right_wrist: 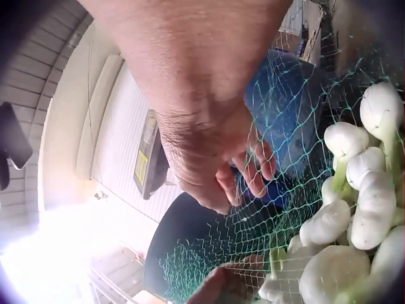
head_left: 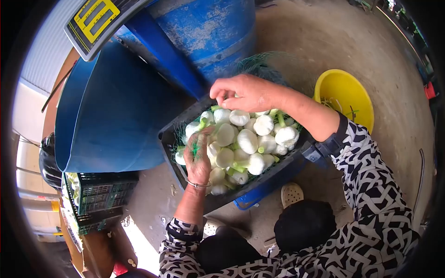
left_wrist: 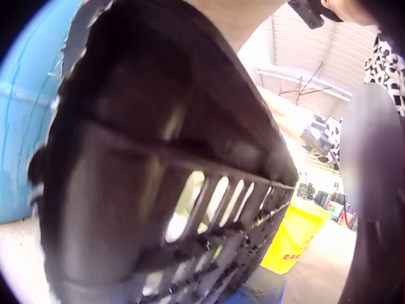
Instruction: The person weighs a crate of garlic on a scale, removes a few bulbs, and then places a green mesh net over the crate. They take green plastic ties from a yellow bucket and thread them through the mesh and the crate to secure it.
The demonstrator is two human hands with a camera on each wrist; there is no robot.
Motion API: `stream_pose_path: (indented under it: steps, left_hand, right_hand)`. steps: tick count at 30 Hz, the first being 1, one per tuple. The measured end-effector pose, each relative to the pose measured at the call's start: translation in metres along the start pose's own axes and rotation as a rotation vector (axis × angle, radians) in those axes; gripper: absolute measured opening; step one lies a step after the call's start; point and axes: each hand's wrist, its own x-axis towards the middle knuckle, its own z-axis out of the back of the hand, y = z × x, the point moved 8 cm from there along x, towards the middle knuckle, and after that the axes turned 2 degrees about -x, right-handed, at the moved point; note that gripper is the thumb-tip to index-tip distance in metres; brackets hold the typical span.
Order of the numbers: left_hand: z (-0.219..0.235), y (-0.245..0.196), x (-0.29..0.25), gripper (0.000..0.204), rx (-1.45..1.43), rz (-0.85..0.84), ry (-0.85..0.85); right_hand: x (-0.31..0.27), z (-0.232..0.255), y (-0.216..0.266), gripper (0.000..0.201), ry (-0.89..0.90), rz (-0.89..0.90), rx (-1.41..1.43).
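A black plastic crate (head_left: pixel 172 160) is lined with green netting (right_wrist: pixel 294 136) and heaped with white garlic bulbs (head_left: pixel 248 141) on short green stems. My left hand (head_left: pixel 198 157) is over the crate's left side, gripping a bunch of the netting that shows green between thumb and fingers. Across the far edge reaches my right hand (right_wrist: pixel 209 158), fingers bent toward the thumb and pinching the net. Net strands stretch from its fingertips over the bulbs. The left wrist view mostly takes in the crate's slotted outer wall (left_wrist: pixel 120 190); the left fingers are hidden there.
A large dark blue tub (head_left: pixel 116 111) stands left of the crate, with a blue barrel (head_left: pixel 208 37) behind. A scale display (head_left: pixel 97 21) overhangs the upper left. To the right is a yellow bucket (head_left: pixel 343 88) with trimmings inside. Green crates (head_left: pixel 104 194) sit lower left.
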Motion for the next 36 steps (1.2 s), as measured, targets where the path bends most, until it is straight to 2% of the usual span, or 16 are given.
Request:
stream_pose_path:
  steps: [2,4,5,8,9,13,16,18,20,22,23,26,28,30,32,36]
  left_hand:
    - [0.003,0.003,-0.002,0.031,-0.004,-0.047,-0.081]
    - [0.002,0.001,-0.002,0.031,-0.012,-0.019,-0.087]
    - [0.000,-0.002,0.000,0.028,0.009,-0.059,-0.066]
    - [0.000,0.000,0.005,0.024,0.033,-0.145,-0.066]
    - [0.003,-0.002,0.007,0.024,0.027,-0.180,-0.086]
    - [-0.011,-0.008,0.023,0.056,0.494,-0.327,0.033]
    - [-0.029,0.019,0.027,0.057,0.712,-0.363,0.314]
    - [-0.035,0.026,0.028,0.045,0.763,-0.343,0.480]
    - [-0.019,0.065,0.042,0.033,0.057,0.119,0.385]
    - [-0.022,0.047,0.042,0.026,0.083,-0.041,0.316]
    - [-0.022,0.031,0.041,0.022,0.121,-0.113,0.259]
    - [-0.019,0.028,0.038,0.020,0.189,-0.109,0.185]
    - [-0.020,0.011,0.035,0.025,0.310,-0.239,0.138]
    - [-0.019,0.006,0.030,0.029,0.336,-0.217,0.167]
    - [-0.014,0.003,0.023,0.025,0.401,-0.312,0.106]
    - [-0.027,0.004,0.031,0.020,0.329,-0.125,0.238]
  right_hand:
    - [-0.009,0.000,0.008,0.050,-0.076,0.212,-0.387]
    - [-0.010,-0.030,0.004,0.066,0.192,0.032,-0.694]
    - [-0.010,-0.041,0.000,0.043,0.030,0.236,-0.707]
    - [0.017,-0.055,-0.020,0.013,0.117,0.151,-0.664]
    - [0.013,-0.040,-0.001,0.015,-0.105,0.318,-0.544]
    - [-0.001,-0.062,0.009,0.012,0.077,0.311,-0.614]
    - [0.007,-0.041,0.026,0.012,-0.091,0.320,-0.390]
    - [0.013,-0.039,0.032,0.010,-0.081,0.274,-0.399]
    - [0.018,-0.042,0.028,0.009,0.016,0.202,-0.412]
    - [0.006,-0.021,0.030,0.019,0.035,0.162,-0.108]
    - [-0.005,-0.004,0.032,0.046,0.009,0.121,0.008]
    - [-0.035,0.005,0.016,0.076,-0.035,0.146,-0.506]
    - [-0.041,-0.024,-0.017,0.057,0.211,-0.021,-0.591]
    - [-0.035,-0.039,-0.019,0.015,0.207,-0.061,-0.528]
    - [-0.032,-0.017,0.010,0.010,-0.078,0.203,-0.237]
    - [0.012,-0.041,-0.029,0.012,-0.102,0.079,-0.193]
